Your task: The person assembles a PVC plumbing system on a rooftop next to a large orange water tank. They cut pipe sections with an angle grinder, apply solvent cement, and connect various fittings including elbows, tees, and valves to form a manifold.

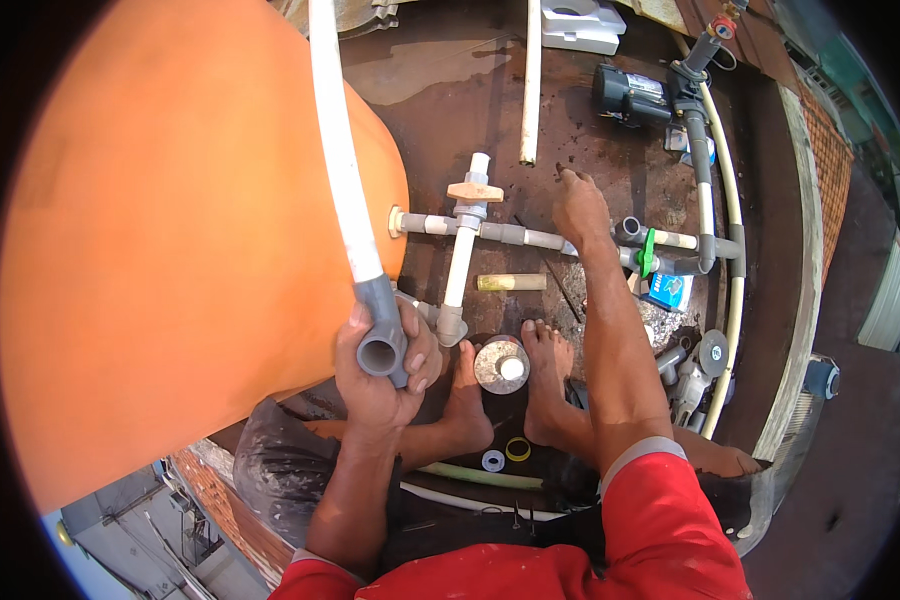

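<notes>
My left hand (380, 385) is wrapped round a grey PVC pipe fitting (378, 295) with an open socket facing me. A long white PVC pipe (338, 150) runs up from that fitting, past an orange tank (200, 220). Stretched forward, my right hand (581, 208) has its fingers curled closed just right of the lower end of another white pipe (531, 90). What its fingertips hold, if anything, I cannot make out. Between the hands, a grey and white pipe line (505, 233) leaves the tank, with an orange-handled valve (473, 193) on it.
Near my feet stand a round tin (501, 364), a yellow ring (517, 449) and a white ring (493, 460). To the right are a green-handled valve (647, 253), a blue box (668, 291) and an angle grinder (698, 375). A black pump (632, 95) sits far right.
</notes>
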`<state>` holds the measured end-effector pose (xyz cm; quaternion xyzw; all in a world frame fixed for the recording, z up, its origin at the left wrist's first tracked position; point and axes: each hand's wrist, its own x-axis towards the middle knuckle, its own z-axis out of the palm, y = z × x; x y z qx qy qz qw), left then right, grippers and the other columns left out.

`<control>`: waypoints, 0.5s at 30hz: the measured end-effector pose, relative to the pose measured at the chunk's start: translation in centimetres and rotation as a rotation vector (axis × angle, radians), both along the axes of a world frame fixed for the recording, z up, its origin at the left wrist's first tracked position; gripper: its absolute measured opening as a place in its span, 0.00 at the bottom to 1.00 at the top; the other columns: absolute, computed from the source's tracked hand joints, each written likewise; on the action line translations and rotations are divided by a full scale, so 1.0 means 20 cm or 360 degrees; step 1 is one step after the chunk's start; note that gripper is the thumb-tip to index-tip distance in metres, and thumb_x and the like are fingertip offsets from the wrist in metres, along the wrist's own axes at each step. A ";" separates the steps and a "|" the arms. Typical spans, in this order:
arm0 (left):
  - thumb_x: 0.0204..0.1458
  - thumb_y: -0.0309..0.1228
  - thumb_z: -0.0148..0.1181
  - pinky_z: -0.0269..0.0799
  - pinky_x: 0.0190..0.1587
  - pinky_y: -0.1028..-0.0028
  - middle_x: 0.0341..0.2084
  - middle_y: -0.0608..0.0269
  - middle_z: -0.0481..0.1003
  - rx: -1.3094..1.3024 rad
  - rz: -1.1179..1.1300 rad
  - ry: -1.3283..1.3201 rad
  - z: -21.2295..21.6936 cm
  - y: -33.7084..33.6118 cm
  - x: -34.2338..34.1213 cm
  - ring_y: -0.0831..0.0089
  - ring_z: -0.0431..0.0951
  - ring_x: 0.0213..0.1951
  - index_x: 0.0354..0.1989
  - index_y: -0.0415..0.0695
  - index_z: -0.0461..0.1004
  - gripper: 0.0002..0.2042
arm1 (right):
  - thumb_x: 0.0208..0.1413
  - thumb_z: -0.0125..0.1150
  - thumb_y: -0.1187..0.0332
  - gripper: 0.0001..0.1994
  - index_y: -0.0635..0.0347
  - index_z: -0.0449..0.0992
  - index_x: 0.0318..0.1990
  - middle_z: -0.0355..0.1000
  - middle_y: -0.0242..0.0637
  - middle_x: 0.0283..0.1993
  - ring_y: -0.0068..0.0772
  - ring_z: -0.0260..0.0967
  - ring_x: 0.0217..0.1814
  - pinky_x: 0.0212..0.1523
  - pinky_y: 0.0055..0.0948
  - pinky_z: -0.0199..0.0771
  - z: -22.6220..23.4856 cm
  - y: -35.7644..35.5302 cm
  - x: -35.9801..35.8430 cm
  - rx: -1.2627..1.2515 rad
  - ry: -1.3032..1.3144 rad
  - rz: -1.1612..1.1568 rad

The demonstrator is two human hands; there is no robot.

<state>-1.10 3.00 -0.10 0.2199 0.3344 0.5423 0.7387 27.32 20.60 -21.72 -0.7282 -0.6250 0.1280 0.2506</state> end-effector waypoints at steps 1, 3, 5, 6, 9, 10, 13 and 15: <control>0.72 0.59 0.44 0.60 0.19 0.74 0.18 0.62 0.67 0.0009 0.0016 0.0025 -0.01 -0.02 -0.01 0.73 0.64 0.14 0.40 0.39 0.71 0.30 | 0.61 0.67 0.69 0.20 0.60 0.80 0.60 0.79 0.55 0.58 0.60 0.78 0.61 0.62 0.51 0.78 0.06 -0.04 -0.06 -0.0023 0.0200 0.0054; 0.72 0.59 0.43 0.60 0.19 0.74 0.19 0.62 0.68 -0.0004 0.0027 0.0018 -0.02 -0.03 -0.02 0.73 0.65 0.14 0.41 0.39 0.71 0.30 | 0.61 0.67 0.70 0.22 0.62 0.80 0.62 0.79 0.55 0.60 0.58 0.79 0.61 0.62 0.47 0.79 0.31 -0.12 -0.21 -0.0066 0.0596 0.0110; 0.72 0.59 0.43 0.60 0.19 0.74 0.19 0.62 0.68 -0.0017 0.0004 0.0002 -0.03 -0.02 -0.02 0.73 0.65 0.14 0.41 0.39 0.71 0.30 | 0.61 0.67 0.69 0.17 0.64 0.81 0.56 0.79 0.52 0.53 0.58 0.80 0.56 0.57 0.50 0.80 0.23 -0.13 -0.25 0.0068 0.0384 0.0042; 0.72 0.60 0.43 0.60 0.19 0.74 0.19 0.62 0.68 -0.0026 0.0002 -0.0002 -0.02 -0.03 -0.02 0.73 0.65 0.14 0.41 0.39 0.71 0.30 | 0.60 0.67 0.70 0.17 0.64 0.81 0.55 0.78 0.52 0.50 0.59 0.79 0.54 0.55 0.52 0.80 0.21 -0.14 -0.27 0.0196 0.0344 -0.0023; 0.72 0.60 0.44 0.60 0.19 0.74 0.19 0.62 0.68 -0.0022 -0.0021 0.0002 -0.03 -0.02 -0.01 0.73 0.65 0.14 0.41 0.39 0.71 0.30 | 0.60 0.67 0.70 0.18 0.64 0.80 0.57 0.77 0.52 0.47 0.59 0.79 0.53 0.53 0.53 0.81 0.19 -0.18 -0.31 0.0247 0.0375 -0.0094; 0.72 0.60 0.44 0.60 0.19 0.74 0.19 0.62 0.68 -0.0015 -0.0027 0.0007 -0.03 -0.02 -0.02 0.73 0.65 0.14 0.41 0.39 0.71 0.30 | 0.60 0.66 0.70 0.18 0.64 0.79 0.58 0.77 0.51 0.47 0.59 0.79 0.53 0.52 0.53 0.81 0.20 -0.19 -0.34 0.0209 0.0411 -0.0092; 0.72 0.60 0.44 0.60 0.19 0.74 0.18 0.62 0.67 -0.0053 -0.0002 0.0009 -0.03 -0.03 0.00 0.73 0.64 0.14 0.41 0.39 0.71 0.30 | 0.60 0.66 0.71 0.22 0.62 0.77 0.62 0.78 0.50 0.47 0.59 0.79 0.52 0.54 0.54 0.81 0.16 -0.15 -0.36 0.0079 0.0260 -0.0021; 0.73 0.59 0.44 0.60 0.19 0.74 0.18 0.62 0.67 -0.0040 -0.0026 0.0018 -0.03 -0.03 0.00 0.73 0.64 0.14 0.41 0.39 0.70 0.30 | 0.59 0.66 0.72 0.25 0.60 0.75 0.65 0.78 0.50 0.46 0.58 0.79 0.51 0.53 0.52 0.82 0.12 -0.14 -0.36 0.0121 0.0235 0.0020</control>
